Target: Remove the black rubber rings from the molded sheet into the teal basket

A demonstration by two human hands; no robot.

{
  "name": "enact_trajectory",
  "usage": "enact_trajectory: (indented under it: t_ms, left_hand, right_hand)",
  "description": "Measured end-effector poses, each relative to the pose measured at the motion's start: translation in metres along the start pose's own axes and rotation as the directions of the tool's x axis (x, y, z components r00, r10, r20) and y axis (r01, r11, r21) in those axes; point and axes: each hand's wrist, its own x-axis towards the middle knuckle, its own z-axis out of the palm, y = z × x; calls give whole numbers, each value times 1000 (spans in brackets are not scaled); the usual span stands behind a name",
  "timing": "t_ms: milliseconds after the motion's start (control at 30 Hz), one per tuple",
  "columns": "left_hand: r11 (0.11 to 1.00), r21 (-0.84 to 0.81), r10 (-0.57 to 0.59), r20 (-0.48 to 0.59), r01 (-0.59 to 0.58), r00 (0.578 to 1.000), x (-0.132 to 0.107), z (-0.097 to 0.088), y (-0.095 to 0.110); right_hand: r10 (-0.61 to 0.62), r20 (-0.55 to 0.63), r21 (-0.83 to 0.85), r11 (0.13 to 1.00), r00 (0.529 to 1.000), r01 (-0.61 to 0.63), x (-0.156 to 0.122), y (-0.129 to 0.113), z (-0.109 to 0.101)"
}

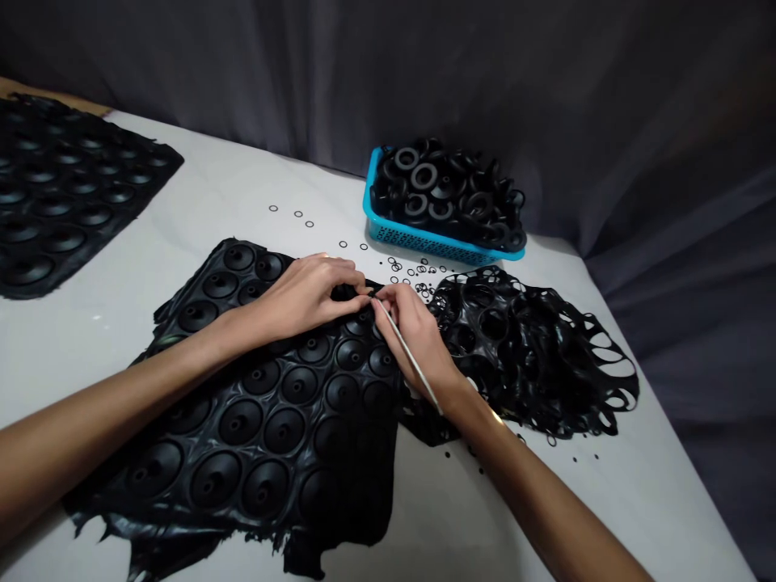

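Observation:
A black moulded rubber sheet with rows of round cup shapes lies on the white table in front of me. My left hand rests on its far edge, fingers pinched on the rubber there. My right hand is closed around a thin metal pick, whose tip meets the sheet right at my left fingertips. Both hands touch at the sheet's upper right corner.
A blue basket heaped with black rubber rings stands behind my hands. A pile of punched-out rubber scrap lies to the right. Small loose rings are scattered between them. Another moulded sheet lies at far left. Grey cloth hangs behind.

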Motion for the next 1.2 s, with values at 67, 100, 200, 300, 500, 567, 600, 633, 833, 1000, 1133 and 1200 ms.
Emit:
enact_trajectory:
  t_ms: [67,100,200,300,500,567,600,633,833,1000,1133,1200]
  left_hand:
    - [1000,1,8,2,-8,1000,-1,0,-1]
    - [1000,1,15,2,-15,1000,-2,-1,-1]
    - [999,-17,29,-3,-29,1000,-3,-1,-3]
    - [998,-54,32,-3,-32,999,-3,-1,-5]
    - [997,-68,29,22,-27,999,-3,-3,-5]
    - [997,-76,28,20,-26,999,-3,-3,-4]
    - [996,-84,28,21,-26,999,-2,-3,-4]
    - [995,-93,26,24,-24,999,-2,-3,-4]
    - [993,-121,23,43,-17,999,0,-5,-4]
    - [990,-139,43,51,-36,998,1,-4,-4]
    - [982,-185,52,40,-44,998,0,-2,-5]
    - [980,-198,40,53,-29,998,0,-3,-6]
  right_hand:
    - [-8,62,-128,992,998,16,4,-3,-3]
    - [-19,96,-203,979,995,38,6,-4,-4]
    - [-64,156,-379,918,986,120,11,-5,-8]
    - [-136,184,-429,880,973,204,17,-5,-10]
    - [-196,251,-383,879,948,283,27,1,-15]
    - [-205,266,-373,879,942,297,27,4,-15]
    - [-210,267,-367,880,941,301,26,6,-14]
    - [-213,265,-362,882,941,301,25,8,-13]
    - [-189,200,-338,908,961,249,19,13,-6]
    - [-153,127,-278,943,980,183,17,14,-1]
    - [-168,101,-132,975,981,180,17,19,-2]
    - [-175,46,-36,984,984,176,19,23,-4]
